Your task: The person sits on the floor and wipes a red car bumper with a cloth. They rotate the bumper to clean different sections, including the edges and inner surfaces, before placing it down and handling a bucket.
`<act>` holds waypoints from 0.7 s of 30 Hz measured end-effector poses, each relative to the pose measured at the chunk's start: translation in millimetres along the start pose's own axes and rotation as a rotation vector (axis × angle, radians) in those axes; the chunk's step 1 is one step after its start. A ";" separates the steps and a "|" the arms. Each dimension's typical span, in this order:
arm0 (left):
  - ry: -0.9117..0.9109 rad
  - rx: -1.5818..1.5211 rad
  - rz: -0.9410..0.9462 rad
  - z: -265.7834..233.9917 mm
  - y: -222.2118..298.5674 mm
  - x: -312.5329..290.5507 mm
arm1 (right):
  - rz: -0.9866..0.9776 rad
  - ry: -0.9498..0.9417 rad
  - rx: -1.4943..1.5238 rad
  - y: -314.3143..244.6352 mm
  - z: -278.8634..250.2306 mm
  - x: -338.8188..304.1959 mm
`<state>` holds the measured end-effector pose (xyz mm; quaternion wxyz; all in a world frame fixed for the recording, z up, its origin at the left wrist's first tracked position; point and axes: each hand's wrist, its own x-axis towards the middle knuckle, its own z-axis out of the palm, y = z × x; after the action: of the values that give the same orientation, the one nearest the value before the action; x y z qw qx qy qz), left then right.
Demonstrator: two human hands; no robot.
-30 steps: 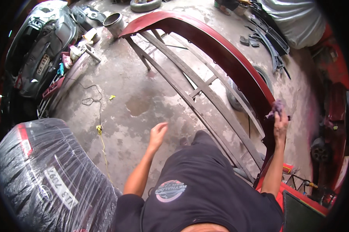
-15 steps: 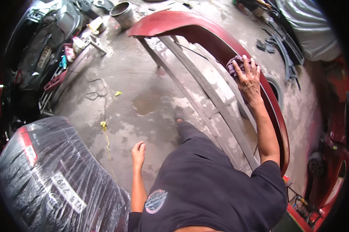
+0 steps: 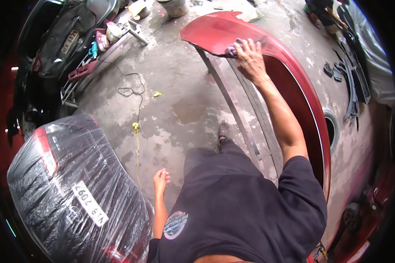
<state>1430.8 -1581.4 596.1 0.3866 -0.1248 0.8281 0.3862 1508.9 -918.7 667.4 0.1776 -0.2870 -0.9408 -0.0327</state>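
A long curved red car bumper (image 3: 289, 57) lies across a grey stand (image 3: 230, 94) in front of me and to the right. My right hand (image 3: 252, 61) presses a crumpled purplish rag (image 3: 233, 49) against the bumper near its far left end. The fingers are bent over the rag and partly hide it. My left hand (image 3: 161, 176) hangs low at my left side, its fingers loosely curled with nothing visible in them. It touches nothing and is nearest to a car's rear end wrapped in clear plastic (image 3: 118, 175).
A tyre (image 3: 331, 131) lies right of the bumper. A yellow cord (image 3: 137, 149) and dark cable cross the floor at left. Further off are a bucket (image 3: 173, 8), a dark car (image 3: 64, 39), dark trim pieces (image 3: 350, 83) and another person (image 3: 322, 13) at far right.
My right hand has slid the rag along the bumper toward its far left end. My left hand stays low at my side. The view has shifted, and the other person shows more.
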 end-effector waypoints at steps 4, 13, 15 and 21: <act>-0.013 -0.006 -0.053 2.2 1.3 13.7 | 0.014 -0.025 0.149 -59.5 62.4 51.2; -0.157 0.041 0.029 -11.3 72.5 140.4 | 0.000 -0.503 1.255 -234.8 80.6 48.6; -0.198 0.030 -0.002 -23.4 78.2 178.6 | 0.151 -0.384 1.439 -235.1 63.0 35.1; -0.243 0.054 -0.104 -81.1 102.9 276.4 | 0.535 -0.120 1.068 -110.3 -37.2 24.3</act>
<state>1149.5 -1546.7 481.0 0.5067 -0.1095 0.7777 0.3556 1441.0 -1003.8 715.2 0.2460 -0.3863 -0.7304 0.5068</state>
